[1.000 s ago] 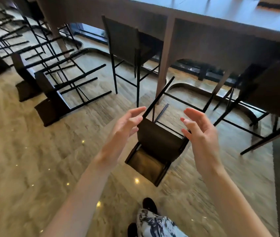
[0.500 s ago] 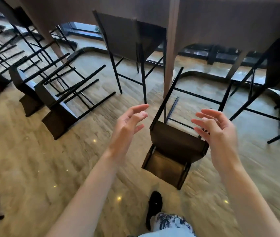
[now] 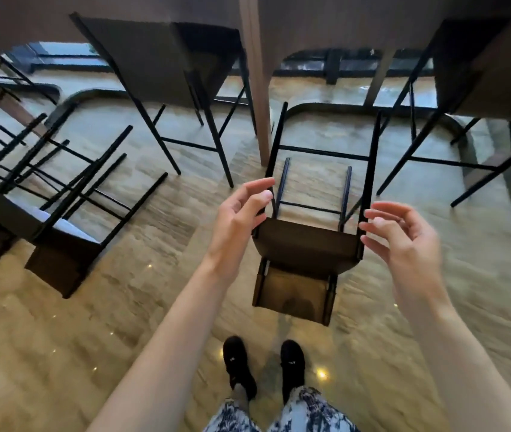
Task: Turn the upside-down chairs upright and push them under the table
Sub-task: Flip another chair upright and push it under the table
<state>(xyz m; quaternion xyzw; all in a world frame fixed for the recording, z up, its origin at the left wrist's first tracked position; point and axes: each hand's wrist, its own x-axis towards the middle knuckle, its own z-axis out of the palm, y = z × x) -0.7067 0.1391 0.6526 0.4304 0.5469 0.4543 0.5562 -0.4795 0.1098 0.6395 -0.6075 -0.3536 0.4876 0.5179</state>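
An upside-down dark brown chair [image 3: 305, 246] lies on the floor just ahead of my feet, its black legs pointing up toward the table [image 3: 326, 23]. My left hand [image 3: 238, 213] hovers open at the chair's left leg, fingers curled close to it. On the other side, my right hand [image 3: 404, 238] is open beside the right leg and the seat's corner. Neither hand grips the chair. More upside-down chairs [image 3: 61, 241] lie in a row at the left.
An upright chair [image 3: 160, 63] stands tucked at the table left of the wooden table leg [image 3: 255, 88]. Another upright chair [image 3: 485, 73] stands at the right. My black shoes [image 3: 238, 366] are on the glossy stone floor behind the chair.
I have stepped closer and squared up to the chair. Both hands have moved forward and down, from above the seat to beside the chair's two nearer legs.
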